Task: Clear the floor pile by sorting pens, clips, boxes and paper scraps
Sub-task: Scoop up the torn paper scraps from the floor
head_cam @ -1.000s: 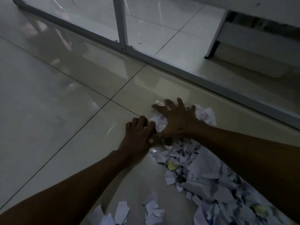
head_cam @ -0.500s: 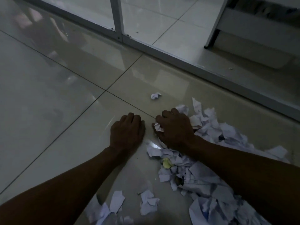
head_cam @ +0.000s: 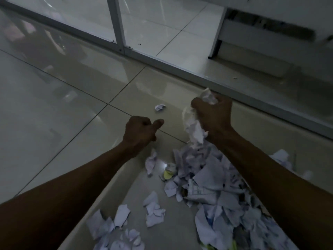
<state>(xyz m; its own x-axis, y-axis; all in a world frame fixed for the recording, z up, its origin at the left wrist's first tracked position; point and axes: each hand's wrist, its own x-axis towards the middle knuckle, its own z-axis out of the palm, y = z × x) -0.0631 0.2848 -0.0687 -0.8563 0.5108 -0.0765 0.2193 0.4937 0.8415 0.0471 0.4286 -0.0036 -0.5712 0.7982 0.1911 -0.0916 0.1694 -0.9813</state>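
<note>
Above the near edge of the pile of torn white paper scraps (head_cam: 212,192) on the glossy beige tiled floor (head_cam: 54,132), the right hand (head_cam: 212,116) is clenched round a crumpled wad of white paper (head_cam: 193,127) that sticks out both above and below the fist. The left hand (head_cam: 140,131) hangs just left of it, fingers curled with the thumb out; whether anything small sits inside cannot be told.

To do this step well, the wad probably wants a firm squeeze so the dangling tail does not shed pieces while it is carried off, and the left hand could cup beneath it. One small stray crumpled scrap (head_cam: 160,107) lies apart on the far tile and will need its own pick. A yellowish bit (head_cam: 168,175) in the pile may be a non-paper item worth separating; it is too dim to identify.

Compared with half a second earlier, both hands have lifted off the floor, the right one taking paper up with it.
</note>
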